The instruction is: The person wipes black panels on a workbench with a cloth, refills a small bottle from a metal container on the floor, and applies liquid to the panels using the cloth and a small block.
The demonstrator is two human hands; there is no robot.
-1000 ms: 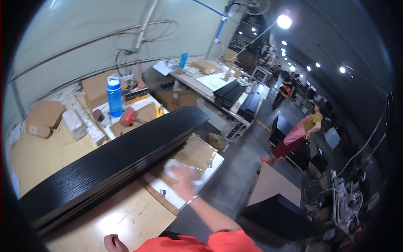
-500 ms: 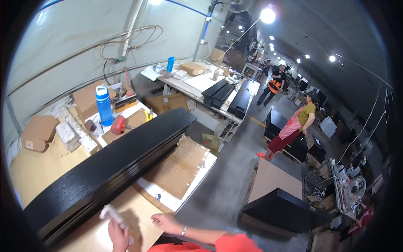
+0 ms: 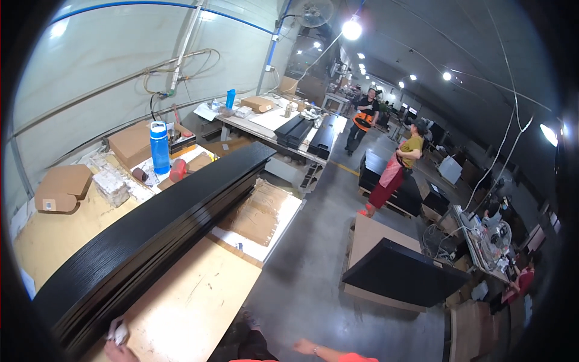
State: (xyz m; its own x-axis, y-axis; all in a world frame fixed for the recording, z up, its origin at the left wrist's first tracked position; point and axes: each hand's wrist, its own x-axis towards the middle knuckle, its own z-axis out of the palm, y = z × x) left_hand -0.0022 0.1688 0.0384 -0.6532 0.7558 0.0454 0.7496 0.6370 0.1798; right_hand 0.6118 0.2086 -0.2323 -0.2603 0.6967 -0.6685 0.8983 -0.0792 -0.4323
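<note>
At the lower left, my left hand (image 3: pixel 119 352) is closed around a crumpled white cloth (image 3: pixel 120 333). It is beside the near end of a long stack of black boards (image 3: pixel 163 220), low against the stack's side. The boards lie slantwise across a pale wooden tabletop (image 3: pixel 193 295). My right hand (image 3: pixel 306 346) hangs away from the table at the lower edge, over the floor. Its fingers point left, loosely stretched, and nothing shows in them.
Behind the stack stand a blue bottle (image 3: pixel 160 148), a red mallet head (image 3: pixel 178 170) and a brown cardboard piece (image 3: pixel 62 188). A black panel (image 3: pixel 404 274) rests on a pallet to the right. Two people, one in a pink apron (image 3: pixel 391 172), stand farther off along the aisle.
My left hand has moved left and down with the white cloth, toward the stack's near end. My right hand has left the table's front and swung right. The view has shifted too.
</note>
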